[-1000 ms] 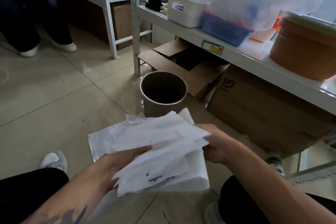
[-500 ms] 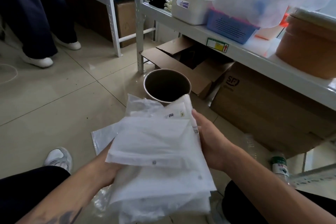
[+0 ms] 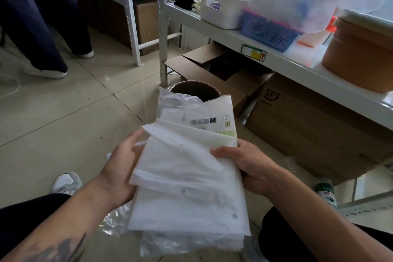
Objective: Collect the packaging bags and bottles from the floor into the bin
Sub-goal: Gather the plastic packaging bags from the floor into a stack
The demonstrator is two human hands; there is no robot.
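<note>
I hold a stack of white and clear packaging bags (image 3: pixel 187 172) in front of me, one with a printed label at its top. My left hand (image 3: pixel 120 168) grips the stack's left edge, and my right hand (image 3: pixel 246 164) grips its right edge with the thumb on top. The round metal bin (image 3: pixel 194 89) stands on the floor just beyond the stack, its near half hidden by the bags. A clear bottle with a green cap (image 3: pixel 325 191) stands on the floor at the right, behind my right forearm. More clear plastic (image 3: pixel 116 221) lies on the floor under the stack.
A white metal shelf (image 3: pixel 297 66) runs along the right with a white box, a blue basket and a brown tub. Cardboard boxes (image 3: pixel 302 125) sit beneath it, one open behind the bin. Another person's legs (image 3: pixel 42 34) stand at far left. My shoe (image 3: pixel 66 183) is at lower left.
The stack has been turned flat and raised closer to the bin, now covering its near rim. My left hand shifted from beneath to the left edge.
</note>
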